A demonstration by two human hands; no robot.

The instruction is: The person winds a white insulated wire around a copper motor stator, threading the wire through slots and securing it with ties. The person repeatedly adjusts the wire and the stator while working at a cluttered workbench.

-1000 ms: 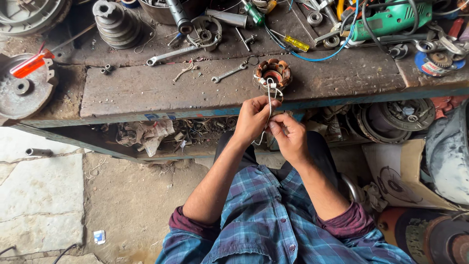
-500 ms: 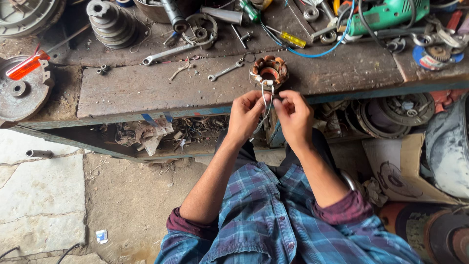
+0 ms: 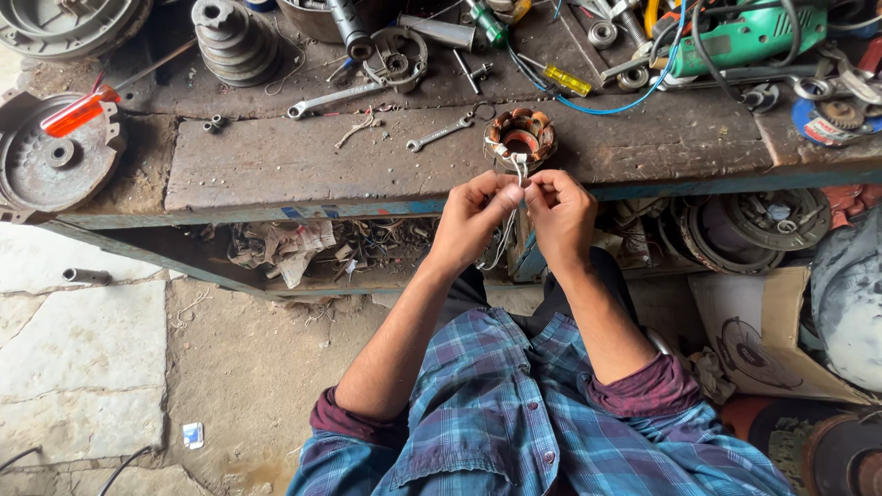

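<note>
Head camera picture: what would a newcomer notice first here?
Two bare hands, left hand and right hand, meet at the bench edge, pinching thin white wires from a round copper-wound coil. Behind lie a green power drill and a grey stepped metal pulley.

Stood at lower right: brown cardboard box point(image 3: 767, 331) bearing a line-drawn fan picture. Lay on the floor: small white-blue packet point(image 3: 192, 434).

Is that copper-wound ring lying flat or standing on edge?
Flat: the stator coil rests on the workbench, its round opening facing up.
</note>
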